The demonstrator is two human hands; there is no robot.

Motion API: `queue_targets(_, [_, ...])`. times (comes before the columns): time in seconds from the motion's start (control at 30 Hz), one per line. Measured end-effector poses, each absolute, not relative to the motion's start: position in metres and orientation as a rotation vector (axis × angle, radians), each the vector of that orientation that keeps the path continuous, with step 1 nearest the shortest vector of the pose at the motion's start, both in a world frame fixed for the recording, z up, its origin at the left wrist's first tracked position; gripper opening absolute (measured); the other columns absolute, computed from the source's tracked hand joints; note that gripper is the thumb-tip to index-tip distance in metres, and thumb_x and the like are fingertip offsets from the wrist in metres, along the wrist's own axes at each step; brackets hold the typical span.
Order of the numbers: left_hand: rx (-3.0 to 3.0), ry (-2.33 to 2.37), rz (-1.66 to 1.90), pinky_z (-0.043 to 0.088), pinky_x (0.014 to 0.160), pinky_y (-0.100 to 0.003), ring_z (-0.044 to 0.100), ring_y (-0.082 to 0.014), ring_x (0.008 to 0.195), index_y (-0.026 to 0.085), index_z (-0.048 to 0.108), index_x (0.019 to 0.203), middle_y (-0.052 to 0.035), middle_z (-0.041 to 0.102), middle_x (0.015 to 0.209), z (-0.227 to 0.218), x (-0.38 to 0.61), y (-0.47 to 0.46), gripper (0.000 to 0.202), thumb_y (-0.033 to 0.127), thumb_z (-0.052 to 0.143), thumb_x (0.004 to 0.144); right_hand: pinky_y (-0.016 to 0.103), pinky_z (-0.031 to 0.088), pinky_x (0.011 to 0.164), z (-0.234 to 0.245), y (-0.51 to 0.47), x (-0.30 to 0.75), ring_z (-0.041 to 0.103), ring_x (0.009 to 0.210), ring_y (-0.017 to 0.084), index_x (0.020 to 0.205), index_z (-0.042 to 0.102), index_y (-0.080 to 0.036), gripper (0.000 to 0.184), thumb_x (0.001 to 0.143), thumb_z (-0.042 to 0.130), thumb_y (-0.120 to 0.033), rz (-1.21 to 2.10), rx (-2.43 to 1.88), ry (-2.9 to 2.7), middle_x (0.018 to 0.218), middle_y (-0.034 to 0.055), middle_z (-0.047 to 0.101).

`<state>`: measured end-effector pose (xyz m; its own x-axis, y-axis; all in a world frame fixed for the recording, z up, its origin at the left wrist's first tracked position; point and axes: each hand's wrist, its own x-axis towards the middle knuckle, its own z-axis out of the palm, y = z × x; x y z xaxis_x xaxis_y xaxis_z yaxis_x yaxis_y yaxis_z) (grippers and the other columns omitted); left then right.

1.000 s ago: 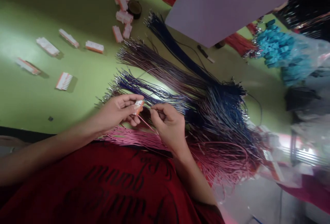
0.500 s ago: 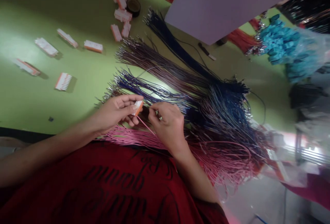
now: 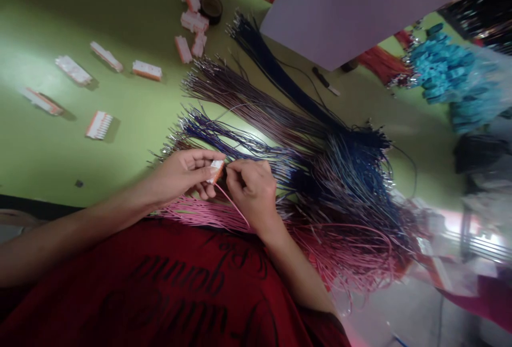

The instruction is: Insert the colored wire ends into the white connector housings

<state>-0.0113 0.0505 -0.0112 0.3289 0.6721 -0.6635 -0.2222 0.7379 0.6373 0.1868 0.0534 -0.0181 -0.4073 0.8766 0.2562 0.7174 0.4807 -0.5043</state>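
My left hand [image 3: 188, 171] pinches a white and orange connector housing [image 3: 216, 170] between thumb and fingers. A pink wire [image 3: 232, 202] runs from the housing down to the right, passing under my right hand [image 3: 252, 184]. That hand is closed in a pinch close to the housing's right side; a dark, thin wire seems to be at its fingertips, too small to make out surely. Below both hands lies a bundle of pink wires [image 3: 200, 215]. Just beyond them are bundles of blue wires [image 3: 216, 134] and brown wires [image 3: 248, 104] with metal terminals at their left ends.
Several more connector housings [image 3: 147, 70] lie on the green table [image 3: 132, 16]. Near the back are a roll of black tape [image 3: 211, 8], a dark-handled tool [image 3: 326, 81] and a purple-grey panel [image 3: 328, 11]. Turquoise pieces in a plastic bag [image 3: 444, 64] sit at the right.
My right hand has moved left, closer to the connector housing in my left hand. The view has shifted slightly; the left hand keeps its grip.
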Motion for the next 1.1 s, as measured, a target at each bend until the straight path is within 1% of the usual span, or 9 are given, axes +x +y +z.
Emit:
queue_targets(0.17, [0.549, 1.090, 0.608, 0.047, 0.047, -0.023, 0.068, -0.0162, 0.053, 0.014, 0.074, 0.124, -0.0006, 0.074, 0.065, -0.003, -0.009, 0.053, 0.046, 0.032, 0.085, 0.083, 0.033, 0.043, 0.075, -0.022, 0.052, 0.186, 0.070, 0.068, 0.016, 0.085, 0.070, -0.022, 0.022, 0.101, 0.057, -0.014, 0.505, -1.320, -2.202, 0.079, 0.0028, 0.081])
queue_targets(0.27, [0.591, 1.116, 0.626, 0.047, 0.047, -0.022, 0.069, -0.0154, 0.055, 0.014, 0.074, 0.124, -0.0003, 0.074, 0.069, 0.002, -0.007, 0.054, 0.042, 0.028, 0.082, 0.085, 0.032, 0.047, 0.075, -0.015, 0.050, 0.187, 0.071, 0.070, 0.017, 0.087, 0.071, -0.022, 0.020, 0.101, 0.058, -0.015, 0.567, -1.326, -2.108, 0.082, 0.0034, 0.081])
queue_targets(0.37, [0.641, 1.146, 0.604, 0.047, 0.046, -0.021, 0.068, -0.0150, 0.055, 0.013, 0.074, 0.124, 0.0011, 0.072, 0.064, 0.005, -0.006, 0.055, 0.037, 0.024, 0.076, 0.089, 0.031, 0.049, 0.075, -0.009, 0.048, 0.186, 0.071, 0.070, 0.017, 0.086, 0.071, -0.023, 0.019, 0.099, 0.059, -0.016, 0.614, -1.348, -2.036, 0.081, 0.0029, 0.080])
queue_targets(0.47, [0.671, 1.152, 0.566, 0.047, 0.047, -0.020, 0.066, -0.0138, 0.052, 0.011, 0.073, 0.126, 0.0027, 0.069, 0.059, 0.005, -0.005, 0.055, 0.037, 0.022, 0.073, 0.090, 0.031, 0.049, 0.073, -0.011, 0.047, 0.185, 0.068, 0.067, 0.016, 0.084, 0.069, -0.022, 0.019, 0.099, 0.058, -0.017, 0.618, -1.337, -2.044, 0.078, 0.0026, 0.079])
queue_targets(0.6, [0.653, 1.131, 0.573, 0.045, 0.045, -0.020, 0.064, -0.0122, 0.050, 0.011, 0.074, 0.125, 0.0035, 0.069, 0.060, 0.004, -0.007, 0.056, 0.037, 0.021, 0.073, 0.090, 0.030, 0.049, 0.071, -0.018, 0.046, 0.182, 0.066, 0.064, 0.015, 0.086, 0.069, -0.022, 0.020, 0.100, 0.057, -0.017, 0.576, -1.348, -2.077, 0.075, 0.0015, 0.077])
queue_targets(0.73, [0.637, 1.093, 0.585, 0.045, 0.046, -0.021, 0.064, -0.0128, 0.050, 0.011, 0.073, 0.124, 0.0031, 0.069, 0.061, -0.001, -0.009, 0.055, 0.038, 0.025, 0.075, 0.088, 0.030, 0.051, 0.073, -0.020, 0.048, 0.181, 0.067, 0.064, 0.015, 0.084, 0.069, -0.022, 0.022, 0.101, 0.056, -0.017, 0.543, -1.328, -2.088, 0.075, 0.0022, 0.077])
queue_targets(0.9, [0.575, 1.084, 0.665, 0.047, 0.046, -0.022, 0.066, -0.0148, 0.053, 0.013, 0.070, 0.126, 0.0019, 0.071, 0.063, -0.007, -0.009, 0.052, 0.048, 0.032, 0.081, 0.083, 0.030, 0.052, 0.070, -0.018, 0.050, 0.183, 0.068, 0.067, 0.016, 0.088, 0.073, -0.022, 0.020, 0.101, 0.058, -0.020, 0.682, -1.389, -2.060, 0.080, 0.0035, 0.079])
queue_targets(1.03, [0.583, 1.085, 0.669, 0.048, 0.046, -0.023, 0.067, -0.0151, 0.053, 0.014, 0.070, 0.117, 0.0027, 0.069, 0.062, -0.001, -0.008, 0.052, 0.042, 0.030, 0.083, 0.081, 0.028, 0.049, 0.065, -0.010, 0.048, 0.183, 0.063, 0.061, 0.015, 0.082, 0.072, -0.021, 0.020, 0.097, 0.059, -0.020, 0.701, -1.399, -2.035, 0.074, 0.0025, 0.076])
queue_targets(1.1, [0.584, 1.088, 0.695, 0.050, 0.047, -0.023, 0.067, -0.0149, 0.053, 0.015, 0.071, 0.114, 0.0030, 0.070, 0.064, 0.003, -0.009, 0.054, 0.040, 0.028, 0.084, 0.080, 0.027, 0.048, 0.064, -0.001, 0.053, 0.185, 0.062, 0.060, 0.014, 0.082, 0.073, -0.021, 0.020, 0.097, 0.060, -0.021, 0.770, -1.377, -2.026, 0.073, 0.0012, 0.075])
